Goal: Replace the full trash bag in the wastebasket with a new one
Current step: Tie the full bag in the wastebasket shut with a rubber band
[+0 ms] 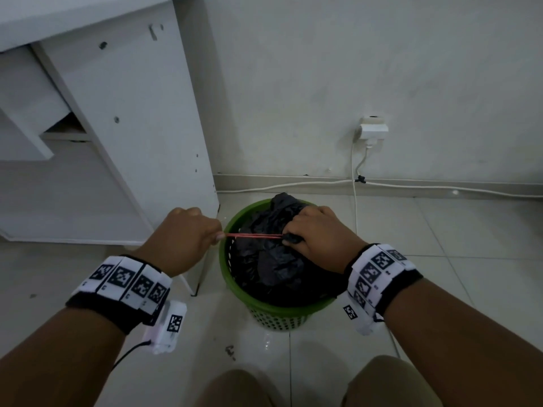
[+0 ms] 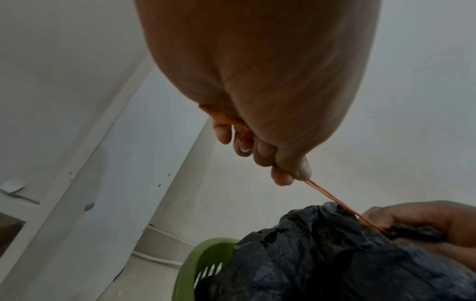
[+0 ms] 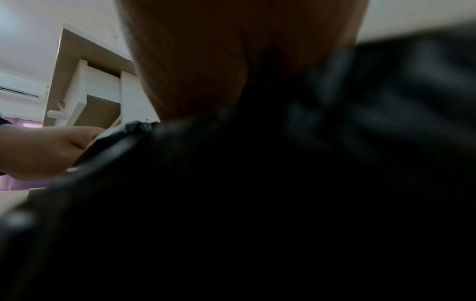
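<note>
A green perforated wastebasket [image 1: 276, 311] stands on the tiled floor with a full black trash bag [image 1: 270, 262] bulging out of it. My right hand [image 1: 314, 230] grips the gathered neck of the bag [image 2: 412, 232] over the basket. A red rubber band [image 1: 252, 236] runs taut from that neck to my left hand [image 1: 188, 233], which pinches its other end left of the basket rim. The left wrist view shows the band [image 2: 345, 205] stretched from my left fingertips [image 2: 285, 177] down to the bag [image 2: 322, 254]. The right wrist view is mostly filled by dark, blurred bag plastic [image 3: 257, 203].
A white desk panel [image 1: 132, 127] stands just left of the basket. The wall behind carries a socket with a plug [image 1: 371, 130], and a white cable [image 1: 411, 185] runs along the skirting. My knees [image 1: 235, 389] sit at the frame's bottom. Tiled floor lies to the right.
</note>
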{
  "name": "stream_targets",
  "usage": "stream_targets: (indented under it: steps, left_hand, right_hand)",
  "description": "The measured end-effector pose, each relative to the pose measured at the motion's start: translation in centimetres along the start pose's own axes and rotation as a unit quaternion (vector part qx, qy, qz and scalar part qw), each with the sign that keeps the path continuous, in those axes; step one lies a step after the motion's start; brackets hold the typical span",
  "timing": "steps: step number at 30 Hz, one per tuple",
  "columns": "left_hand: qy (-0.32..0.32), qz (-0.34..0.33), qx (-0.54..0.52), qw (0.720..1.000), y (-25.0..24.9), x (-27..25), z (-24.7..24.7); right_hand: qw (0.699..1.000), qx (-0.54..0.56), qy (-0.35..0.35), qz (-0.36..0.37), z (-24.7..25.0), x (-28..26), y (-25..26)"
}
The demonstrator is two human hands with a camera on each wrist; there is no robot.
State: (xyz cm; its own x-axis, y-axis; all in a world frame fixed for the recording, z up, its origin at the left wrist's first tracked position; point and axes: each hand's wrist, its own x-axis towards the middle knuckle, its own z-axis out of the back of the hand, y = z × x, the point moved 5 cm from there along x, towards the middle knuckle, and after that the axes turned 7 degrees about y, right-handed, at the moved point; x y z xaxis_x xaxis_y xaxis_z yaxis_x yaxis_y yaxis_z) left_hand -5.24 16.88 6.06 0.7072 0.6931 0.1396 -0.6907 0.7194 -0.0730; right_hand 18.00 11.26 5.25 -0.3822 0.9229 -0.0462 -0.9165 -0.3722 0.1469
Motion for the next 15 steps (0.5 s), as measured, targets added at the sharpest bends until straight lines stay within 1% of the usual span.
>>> stream_targets:
  steps: [2, 4, 5, 7, 10, 11, 14, 15]
  left_hand:
    - [0.019, 0.002, 0.004, 1.0, -0.4, 0.2, -0.4]
    - [0.058, 0.029, -0.022, 0.998, -1.0, 0.4, -0.7]
    - [0.059, 0.051, -0.068, 0.995, -1.7, 0.5, -0.6]
    - [0.027, 0.077, -0.161, 0.983, -4.1, 0.8, 0.2]
    - [-0.033, 0.076, -0.196, 0.977, -7.8, 1.7, 0.7]
    - [-0.037, 0.084, -0.213, 0.973, -8.3, 2.1, 0.5]
    - [0.011, 0.096, -0.262, 0.96, -9.1, 2.8, -0.6]
    - [0.012, 0.094, -0.267, 0.959, -9.4, 2.8, -0.8]
  right_hand:
    - [1.0, 0.005, 0.002, -0.005, -0.2, 0.2, 0.3]
    - [1.0, 0.005, -0.01, -0.01, -0.3, 0.2, 0.5]
    - [1.0, 0.003, -0.017, -0.014, -0.4, 0.2, 0.5]
    - [1.0, -0.002, -0.019, -0.022, -0.3, 0.3, 1.0]
    - [0.999, -0.004, -0.024, -0.028, 0.4, 0.4, 1.9]
    - [0.999, -0.003, -0.029, -0.03, 0.7, 0.4, 2.1]
    - [0.999, 0.008, -0.035, -0.035, 0.8, 0.4, 2.2]
    - [0.999, 0.011, -0.035, -0.034, 0.8, 0.3, 2.2]
